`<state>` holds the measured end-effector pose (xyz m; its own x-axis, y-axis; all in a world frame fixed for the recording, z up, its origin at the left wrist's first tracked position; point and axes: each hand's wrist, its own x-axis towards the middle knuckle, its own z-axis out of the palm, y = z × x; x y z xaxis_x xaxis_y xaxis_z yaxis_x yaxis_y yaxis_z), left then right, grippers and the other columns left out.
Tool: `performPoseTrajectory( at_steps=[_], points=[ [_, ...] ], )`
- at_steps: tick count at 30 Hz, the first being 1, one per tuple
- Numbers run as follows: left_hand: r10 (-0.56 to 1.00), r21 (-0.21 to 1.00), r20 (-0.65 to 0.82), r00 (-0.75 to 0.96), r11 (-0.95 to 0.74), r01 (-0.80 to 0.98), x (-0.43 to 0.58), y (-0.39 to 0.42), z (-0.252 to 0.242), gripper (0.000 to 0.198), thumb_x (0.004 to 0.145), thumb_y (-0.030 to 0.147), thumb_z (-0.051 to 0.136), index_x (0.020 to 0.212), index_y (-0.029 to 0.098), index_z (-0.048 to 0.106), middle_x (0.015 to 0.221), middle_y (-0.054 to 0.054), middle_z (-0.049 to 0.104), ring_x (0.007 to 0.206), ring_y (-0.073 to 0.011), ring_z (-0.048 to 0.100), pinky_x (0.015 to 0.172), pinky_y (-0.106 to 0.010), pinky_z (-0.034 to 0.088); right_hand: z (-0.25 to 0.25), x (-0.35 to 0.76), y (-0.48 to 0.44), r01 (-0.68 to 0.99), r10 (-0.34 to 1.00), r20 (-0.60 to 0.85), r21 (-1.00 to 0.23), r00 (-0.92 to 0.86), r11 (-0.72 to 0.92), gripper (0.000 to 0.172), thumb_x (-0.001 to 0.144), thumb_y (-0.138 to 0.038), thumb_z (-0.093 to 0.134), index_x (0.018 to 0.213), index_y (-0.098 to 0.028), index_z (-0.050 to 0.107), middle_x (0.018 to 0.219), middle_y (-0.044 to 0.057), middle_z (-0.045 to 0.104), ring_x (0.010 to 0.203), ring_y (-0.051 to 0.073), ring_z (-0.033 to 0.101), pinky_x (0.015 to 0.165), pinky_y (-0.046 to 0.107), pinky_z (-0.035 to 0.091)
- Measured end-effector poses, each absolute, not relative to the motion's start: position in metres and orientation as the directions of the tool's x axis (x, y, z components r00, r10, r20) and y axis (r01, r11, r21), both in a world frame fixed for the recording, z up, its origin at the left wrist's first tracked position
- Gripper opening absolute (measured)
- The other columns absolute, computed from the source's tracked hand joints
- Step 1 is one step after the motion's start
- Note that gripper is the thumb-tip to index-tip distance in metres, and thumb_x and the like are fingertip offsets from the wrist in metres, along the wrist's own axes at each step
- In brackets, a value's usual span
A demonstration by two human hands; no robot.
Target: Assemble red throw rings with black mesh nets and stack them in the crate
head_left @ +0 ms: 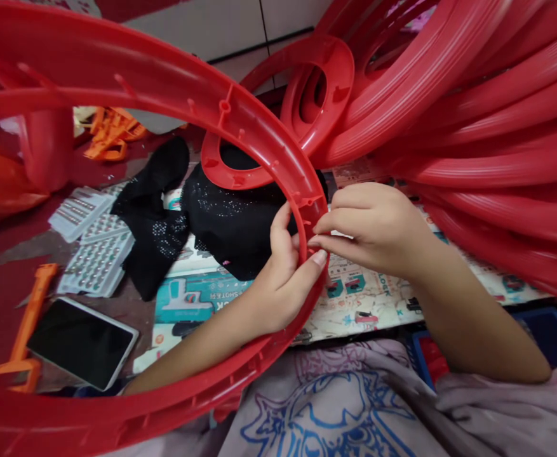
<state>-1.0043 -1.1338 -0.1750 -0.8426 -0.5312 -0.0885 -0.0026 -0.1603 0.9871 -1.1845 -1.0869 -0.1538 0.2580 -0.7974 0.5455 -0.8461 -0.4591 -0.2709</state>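
Observation:
A large red plastic ring (263, 136), hollow on the side facing me and with ribs and small posts inside its channel, stands tilted across the left half of the view. Through its opening reaches my left hand (285, 279), its fingers and thumb closed around the near right part of the rim. My right hand (378, 228) is at that same stretch of rim, thumb and forefinger pinched together at the channel. Whatever lies between those fingertips is too small or hidden to make out. Behind the rim lies black cloth (240, 222) with shiny dots.
Many red curved plastic pieces (488, 133) are heaped at the right. On the left lie a phone (84, 343), an orange plastic part (30, 317), clear compartment boxes (100, 254) and more orange parts (111, 130). Printed sheets (192, 298) cover the table under my hands.

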Motion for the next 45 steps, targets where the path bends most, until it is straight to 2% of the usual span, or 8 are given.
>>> performPoseTrajectory(
  at_steps=[2,7,15,21,26,30,37,45],
  points=[
    [-0.546,0.983,-0.096,-0.832,-0.183,0.007,-1.004,-1.132,-0.177,0.058,0.095,0.025,0.050,0.138,0.034,0.012,0.125,-0.009,0.055,0.070,-0.0120,0.065,0.060,-0.027,0.056,-0.153,-1.186,-1.085,-0.856,-0.824,0.513,-0.288,0.239,-0.428,0.020,0.090,-0.028,0.058,0.079,-0.016,0.070,0.070,0.002,0.062,0.064,0.013,0.054,0.061,0.026,0.037],
    [-0.623,0.993,0.067,-0.779,-0.033,0.111,-1.006,-1.132,-0.183,0.047,0.081,0.007,0.055,0.118,0.023,0.031,0.139,-0.012,0.045,0.117,-0.0186,0.056,0.088,-0.031,0.053,-0.151,-1.191,-1.081,-0.892,-0.850,0.433,-0.187,0.300,-0.411,0.024,0.095,-0.026,0.049,0.086,-0.016,0.070,0.075,0.003,0.066,0.068,0.014,0.056,0.061,0.026,0.035],
    [-0.516,0.995,-0.022,-0.856,-0.098,0.034,-1.007,-1.133,-0.179,0.085,0.073,0.003,0.051,0.141,0.028,0.006,0.142,-0.013,0.042,0.125,-0.0228,0.051,0.094,-0.036,0.049,-0.149,-1.185,-1.082,-0.894,-0.744,0.544,0.029,0.389,-0.446,0.028,0.098,-0.018,0.040,0.086,-0.018,0.066,0.081,0.003,0.062,0.078,0.017,0.051,0.069,0.032,0.035],
    [-0.466,0.999,0.015,-0.884,-0.034,0.035,-1.007,-1.129,-0.175,0.081,0.072,0.003,0.052,0.137,0.027,0.010,0.146,-0.014,0.036,0.141,-0.0267,0.033,0.105,-0.041,0.044,-0.146,-1.190,-1.081,-0.878,-0.781,0.507,-0.091,0.366,-0.470,0.027,0.096,-0.023,0.044,0.079,-0.019,0.066,0.079,0.001,0.062,0.076,0.015,0.052,0.070,0.033,0.035],
    [-0.475,0.992,0.043,-0.879,-0.086,0.095,-1.008,-1.125,-0.175,0.066,0.075,0.004,0.057,0.125,0.028,0.021,0.143,-0.012,0.038,0.136,-0.0237,0.040,0.105,-0.041,0.044,-0.143,-1.196,-1.081,-0.845,-0.768,0.513,-0.141,0.384,-0.516,0.023,0.094,-0.025,0.050,0.078,-0.018,0.066,0.078,0.001,0.063,0.076,0.015,0.056,0.075,0.034,0.036],
    [-0.558,0.957,0.054,-0.828,-0.208,0.203,-1.010,-1.127,-0.179,0.062,0.070,0.010,0.071,0.117,0.026,0.033,0.138,-0.008,0.042,0.119,-0.0185,0.055,0.093,-0.031,0.052,-0.145,-1.192,-1.083,-0.831,-0.761,0.528,-0.169,0.377,-0.529,0.024,0.093,-0.024,0.051,0.075,-0.017,0.065,0.078,0.001,0.064,0.076,0.015,0.057,0.072,0.032,0.036],
    [-0.661,0.951,-0.131,-0.739,-0.294,0.094,-1.011,-1.130,-0.172,0.047,0.071,0.009,0.066,0.107,0.021,0.038,0.119,-0.008,0.060,0.089,-0.0152,0.068,0.074,-0.028,0.056,-0.156,-1.189,-1.080,-0.926,-0.844,0.451,-0.087,0.291,-0.367,0.036,0.097,-0.039,0.048,0.073,-0.018,0.067,0.063,0.000,0.061,0.055,0.011,0.049,0.055,0.027,0.026],
    [-0.635,1.000,-0.004,-0.772,-0.019,0.011,-1.006,-1.128,-0.175,0.067,0.070,0.000,0.058,0.129,0.022,0.034,0.123,-0.007,0.061,0.101,-0.0167,0.065,0.076,-0.023,0.054,-0.147,-1.194,-1.080,-0.876,-0.787,0.501,-0.106,0.361,-0.470,0.028,0.098,-0.027,0.043,0.089,-0.022,0.068,0.079,0.001,0.061,0.071,0.013,0.054,0.064,0.027,0.037]
  ],
)
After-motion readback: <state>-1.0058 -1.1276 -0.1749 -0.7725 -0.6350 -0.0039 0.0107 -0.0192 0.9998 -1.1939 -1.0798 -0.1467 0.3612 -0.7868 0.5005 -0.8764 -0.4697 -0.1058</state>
